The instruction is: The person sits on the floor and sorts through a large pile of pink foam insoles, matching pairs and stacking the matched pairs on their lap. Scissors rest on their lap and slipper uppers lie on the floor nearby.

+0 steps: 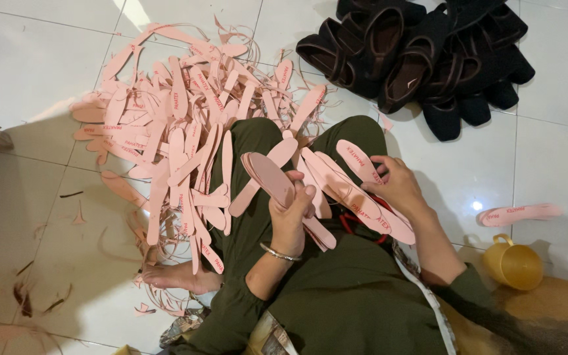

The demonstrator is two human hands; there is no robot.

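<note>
I sit on a tiled floor in dark green clothes. My left hand [292, 213], with a metal bangle at the wrist, grips a stack of pink shoe insoles [272, 176] held edge-up over my lap. My right hand [396, 184] holds a single pink insole [357, 160] by its near end. Several more insoles [363, 207] lie across my lap under the right hand, with something red [350, 223] partly hidden beneath them.
A big heap of pink insoles and trimmed strips [165, 125] covers the floor to the left, by my bare foot [179, 276]. Black shoes [422, 52] are piled at top right. One loose insole [519, 213] and a yellow plastic cup [513, 263] lie at right.
</note>
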